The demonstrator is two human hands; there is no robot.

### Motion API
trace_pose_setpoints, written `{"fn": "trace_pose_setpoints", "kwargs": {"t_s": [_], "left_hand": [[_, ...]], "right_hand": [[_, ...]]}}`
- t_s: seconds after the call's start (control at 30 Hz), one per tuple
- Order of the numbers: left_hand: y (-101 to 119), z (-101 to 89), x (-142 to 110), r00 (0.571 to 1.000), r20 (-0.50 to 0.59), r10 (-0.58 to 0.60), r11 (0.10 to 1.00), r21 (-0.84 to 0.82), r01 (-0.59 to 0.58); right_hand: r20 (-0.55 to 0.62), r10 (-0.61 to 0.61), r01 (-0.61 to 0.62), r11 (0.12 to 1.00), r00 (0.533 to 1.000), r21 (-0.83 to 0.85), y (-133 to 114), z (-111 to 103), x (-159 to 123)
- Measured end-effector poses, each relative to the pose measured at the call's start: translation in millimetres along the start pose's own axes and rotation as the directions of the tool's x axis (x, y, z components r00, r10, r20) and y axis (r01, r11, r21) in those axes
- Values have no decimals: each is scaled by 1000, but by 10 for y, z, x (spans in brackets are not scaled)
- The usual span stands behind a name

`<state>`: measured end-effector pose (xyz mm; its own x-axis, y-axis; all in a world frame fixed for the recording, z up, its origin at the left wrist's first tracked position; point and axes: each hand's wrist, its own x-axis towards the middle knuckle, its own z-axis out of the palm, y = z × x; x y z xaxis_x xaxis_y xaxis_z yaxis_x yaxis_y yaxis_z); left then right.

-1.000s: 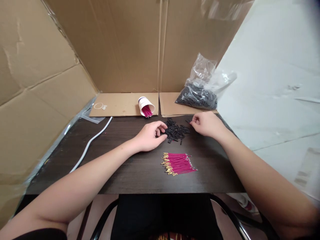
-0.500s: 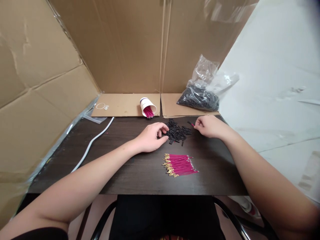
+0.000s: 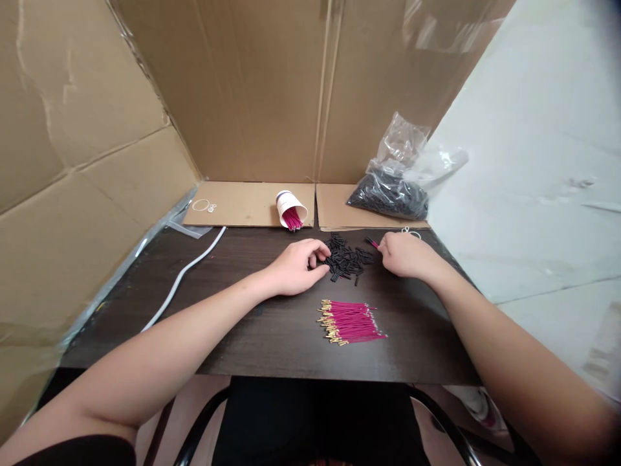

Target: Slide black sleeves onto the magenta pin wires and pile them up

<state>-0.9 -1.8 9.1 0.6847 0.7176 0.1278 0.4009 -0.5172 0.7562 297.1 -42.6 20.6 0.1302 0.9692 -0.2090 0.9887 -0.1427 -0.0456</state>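
My left hand [image 3: 301,265] rests at the left edge of a pile of short black sleeves [image 3: 345,260], thumb and curved fingers apart, fingertips touching the pile. To the right of the pile, my right hand [image 3: 405,254] pinches a magenta wire [image 3: 375,244] that has a black sleeve on its end pointing toward the pile. The rest of that wire is hidden under the hand. Nearer to me lies a bundle of magenta wires [image 3: 352,321], side by side, with gold ends at left and silvery tips at right.
A tipped white paper cup [image 3: 285,199] holding magenta wires lies on a cardboard strip [image 3: 237,204]. Behind my right hand sits a clear bag of black sleeves [image 3: 391,191]. Small white rings [image 3: 212,208] lie at back left, near a white cable [image 3: 182,275]. Cardboard walls [image 3: 252,90] surround the table.
My right hand has drawn slightly back toward me, showing more of the magenta wire and white rings behind the hand. My left hand stays by the pile. The view has shifted a little.
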Motion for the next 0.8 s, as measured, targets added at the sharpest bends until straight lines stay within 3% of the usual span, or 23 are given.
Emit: {"fn": "trace_pose_setpoints", "kwargs": {"t_s": [0.23, 0.63, 0.8], "left_hand": [[26, -2, -4, 1000, -1, -14, 999, -39, 14], [0, 1, -7, 1000, 9, 15, 1000, 0, -15], [7, -3, -6, 1000, 7, 18, 1000, 7, -19]], "right_hand": [[-113, -50, 58, 996, 992, 66, 10, 29, -8], [-112, -66, 70, 997, 991, 29, 84, 63, 21], [-71, -19, 22, 999, 997, 37, 134, 51, 74]]}}
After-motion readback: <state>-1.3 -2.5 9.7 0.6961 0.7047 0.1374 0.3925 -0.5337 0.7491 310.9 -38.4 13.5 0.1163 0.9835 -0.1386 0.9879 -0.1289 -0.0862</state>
